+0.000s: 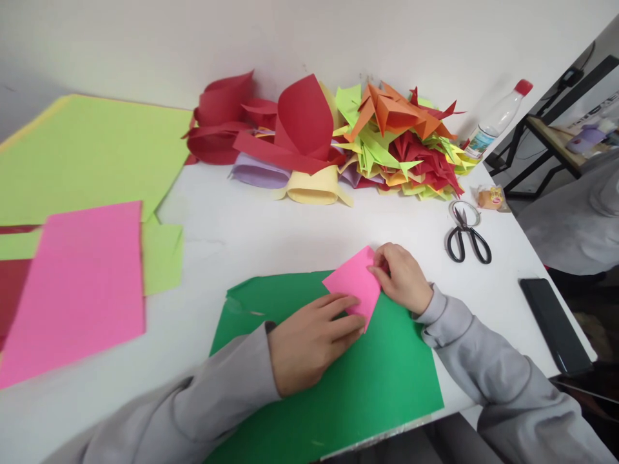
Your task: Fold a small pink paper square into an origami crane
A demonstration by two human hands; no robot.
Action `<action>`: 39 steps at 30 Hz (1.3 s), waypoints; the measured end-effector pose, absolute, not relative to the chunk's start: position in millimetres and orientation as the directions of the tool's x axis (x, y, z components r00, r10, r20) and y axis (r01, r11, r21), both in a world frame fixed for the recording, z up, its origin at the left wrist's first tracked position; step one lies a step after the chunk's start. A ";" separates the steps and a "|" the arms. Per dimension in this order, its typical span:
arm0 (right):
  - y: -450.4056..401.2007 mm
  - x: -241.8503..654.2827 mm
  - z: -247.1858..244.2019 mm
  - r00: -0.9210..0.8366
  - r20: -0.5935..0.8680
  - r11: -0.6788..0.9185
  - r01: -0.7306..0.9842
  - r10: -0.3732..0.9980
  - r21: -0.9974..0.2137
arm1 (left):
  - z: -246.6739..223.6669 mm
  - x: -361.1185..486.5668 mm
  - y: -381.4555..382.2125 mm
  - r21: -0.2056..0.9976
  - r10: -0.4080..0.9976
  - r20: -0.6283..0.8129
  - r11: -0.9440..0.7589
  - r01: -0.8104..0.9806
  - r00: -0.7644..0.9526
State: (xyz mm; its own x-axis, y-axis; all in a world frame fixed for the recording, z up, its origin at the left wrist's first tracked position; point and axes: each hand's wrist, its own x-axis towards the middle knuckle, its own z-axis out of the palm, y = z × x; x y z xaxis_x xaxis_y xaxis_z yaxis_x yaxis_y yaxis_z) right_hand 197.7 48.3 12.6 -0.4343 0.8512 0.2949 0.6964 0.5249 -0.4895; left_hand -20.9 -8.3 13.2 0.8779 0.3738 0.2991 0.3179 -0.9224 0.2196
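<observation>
A small folded piece of pink paper (352, 276) lies over the upper part of a green sheet (387, 374) at the table's front edge. My left hand (314, 338) rests flat on the pink paper's lower left, its fingers stretched out and a little apart. At the paper's upper right corner, my right hand (399, 274) pinches the edge between thumb and fingers. Part of the pink paper is hidden beneath my left fingers.
Folded red paper shapes (304, 119) and orange paper shapes (394, 113) are heaped along the wall. Black-handled scissors (468, 241), a phone (556, 325), a wrapped snack (491, 198) and a bottle (498, 122) are at right. Large pink paper (91, 283) lies left on lime sheets (97, 154).
</observation>
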 end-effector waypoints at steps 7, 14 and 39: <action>48.1 196.9 12.4 -0.454 0.275 0.530 0.723 0.848 -0.442 | 14.2 -22.9 -5.3 0.299 0.388 0.306 -0.906 0.299 0.869; 47.5 196.5 13.7 -0.463 0.269 0.536 0.736 0.844 -0.414 | 14.3 -25.2 -4.3 0.314 0.387 0.319 -0.904 0.289 0.865; 46.1 195.0 12.5 -0.465 0.297 0.550 0.740 0.834 -0.386 | 12.4 -25.8 -4.4 0.258 0.361 0.305 -0.922 0.289 0.881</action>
